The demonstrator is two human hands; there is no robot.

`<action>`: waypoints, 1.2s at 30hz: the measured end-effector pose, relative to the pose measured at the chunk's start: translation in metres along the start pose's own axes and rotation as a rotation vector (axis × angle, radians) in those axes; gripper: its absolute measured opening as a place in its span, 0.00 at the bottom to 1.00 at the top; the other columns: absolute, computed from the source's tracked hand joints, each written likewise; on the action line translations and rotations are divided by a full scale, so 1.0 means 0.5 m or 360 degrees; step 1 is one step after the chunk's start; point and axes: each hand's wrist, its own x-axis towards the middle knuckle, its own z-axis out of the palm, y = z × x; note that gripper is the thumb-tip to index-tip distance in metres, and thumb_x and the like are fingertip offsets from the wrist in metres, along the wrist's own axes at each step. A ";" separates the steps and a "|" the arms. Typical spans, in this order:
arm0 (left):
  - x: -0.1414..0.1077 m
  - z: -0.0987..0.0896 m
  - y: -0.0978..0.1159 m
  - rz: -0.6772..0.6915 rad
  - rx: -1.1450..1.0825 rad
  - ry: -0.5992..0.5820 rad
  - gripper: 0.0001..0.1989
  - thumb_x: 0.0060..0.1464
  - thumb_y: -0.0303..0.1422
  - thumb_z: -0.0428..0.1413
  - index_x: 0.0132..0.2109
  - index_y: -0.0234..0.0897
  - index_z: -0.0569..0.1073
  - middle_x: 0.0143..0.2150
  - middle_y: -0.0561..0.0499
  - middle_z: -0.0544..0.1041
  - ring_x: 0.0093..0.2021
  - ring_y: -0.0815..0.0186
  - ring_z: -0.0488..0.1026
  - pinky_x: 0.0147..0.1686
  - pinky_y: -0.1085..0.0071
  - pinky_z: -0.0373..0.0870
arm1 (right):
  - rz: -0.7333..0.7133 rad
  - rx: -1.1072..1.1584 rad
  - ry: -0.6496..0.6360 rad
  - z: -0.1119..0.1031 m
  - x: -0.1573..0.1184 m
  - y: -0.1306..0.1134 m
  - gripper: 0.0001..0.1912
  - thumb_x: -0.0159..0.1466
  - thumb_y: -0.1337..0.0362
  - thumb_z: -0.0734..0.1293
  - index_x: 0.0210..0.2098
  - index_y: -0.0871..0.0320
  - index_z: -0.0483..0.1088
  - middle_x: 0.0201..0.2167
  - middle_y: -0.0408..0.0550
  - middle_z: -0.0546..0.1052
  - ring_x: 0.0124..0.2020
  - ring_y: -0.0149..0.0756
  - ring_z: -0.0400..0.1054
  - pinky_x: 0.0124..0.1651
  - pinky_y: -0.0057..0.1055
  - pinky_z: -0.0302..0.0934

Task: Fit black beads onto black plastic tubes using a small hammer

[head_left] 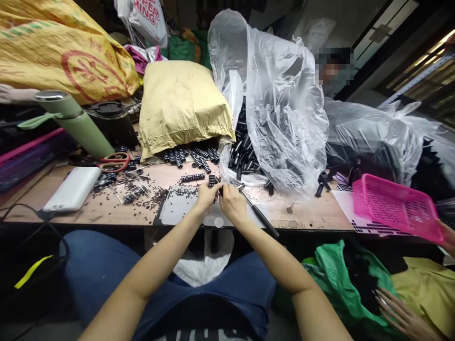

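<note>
My left hand (205, 199) and my right hand (232, 203) meet over a pale mat (174, 213) at the front of the bench. Fingers of both hands pinch together at a small black part, largely hidden between them. Just beyond the fingertips shows a black cylinder with pale dots (212, 180); whether it belongs to the held part is unclear. A similar dotted roll (193, 177) lies left of it. Beside my right hand a long black rod (263, 219) slants toward the bench edge. Tiny black pieces (142, 208) are scattered over the mat and wood.
A yellow sack (181, 104) and a clear plastic bag (284, 113) of black tubes (243, 151) stand behind. Scissors (114, 162), a white power bank (73, 189) and a green flask (76, 123) sit left. At right, another person's hand (448, 237) holds a pink basket (398, 206).
</note>
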 end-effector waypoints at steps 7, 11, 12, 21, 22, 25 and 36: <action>-0.018 -0.072 0.015 -0.0053 0.0489 -0.0417 0.15 0.45 0.41 0.63 0.29 0.35 0.69 0.15 0.58 0.63 0.14 0.74 0.58 0.14 0.76 0.54 | -0.0721 0.0609 -0.0144 -0.019 -0.006 0.038 0.66 0.44 0.52 0.78 0.69 0.58 0.36 0.66 0.61 0.53 0.67 0.53 0.48 0.66 0.48 0.48; -0.036 -0.106 -0.020 0.0545 0.1249 -0.0237 0.16 0.51 0.39 0.60 0.44 0.33 0.74 0.33 0.45 0.76 0.35 0.59 0.74 0.35 0.65 0.70 | -0.0399 0.0693 -0.0099 0.012 -0.021 0.051 0.63 0.43 0.49 0.78 0.68 0.61 0.43 0.63 0.64 0.58 0.65 0.54 0.51 0.65 0.49 0.48; -0.043 -0.119 -0.032 0.0696 0.1493 -0.0148 0.17 0.52 0.36 0.59 0.48 0.33 0.74 0.40 0.41 0.77 0.43 0.55 0.73 0.41 0.61 0.70 | -0.0289 0.0695 -0.0108 0.022 -0.031 0.055 0.63 0.43 0.47 0.77 0.67 0.62 0.45 0.63 0.65 0.58 0.65 0.55 0.51 0.65 0.51 0.48; -0.103 -0.196 -0.018 0.1158 0.1274 0.0071 0.13 0.54 0.40 0.59 0.43 0.38 0.74 0.40 0.45 0.76 0.44 0.59 0.73 0.48 0.63 0.68 | -0.0019 0.0735 -0.0194 0.067 -0.095 0.091 0.63 0.40 0.45 0.77 0.66 0.60 0.47 0.63 0.65 0.57 0.66 0.56 0.50 0.65 0.52 0.47; -0.100 -0.187 -0.008 0.1125 0.1158 0.0093 0.13 0.53 0.41 0.60 0.41 0.38 0.74 0.40 0.46 0.76 0.45 0.59 0.72 0.48 0.64 0.68 | -0.0008 0.0728 -0.0199 0.066 -0.094 0.090 0.64 0.39 0.45 0.78 0.66 0.60 0.47 0.63 0.65 0.57 0.65 0.56 0.50 0.65 0.53 0.47; -0.087 -0.149 0.005 0.0867 0.0727 0.0050 0.17 0.53 0.44 0.59 0.44 0.37 0.72 0.39 0.47 0.75 0.42 0.62 0.73 0.45 0.66 0.69 | 0.0006 0.0728 -0.0196 0.059 -0.093 0.084 0.63 0.38 0.45 0.78 0.65 0.61 0.48 0.62 0.65 0.58 0.65 0.57 0.51 0.65 0.54 0.47; -0.118 -0.083 0.038 0.0035 -0.0265 -0.0351 0.27 0.53 0.50 0.56 0.54 0.39 0.66 0.19 0.62 0.61 0.11 0.78 0.53 0.10 0.81 0.47 | -0.0515 0.1133 0.0113 -0.020 -0.114 0.027 0.63 0.42 0.46 0.78 0.66 0.60 0.42 0.63 0.65 0.56 0.66 0.51 0.51 0.67 0.49 0.49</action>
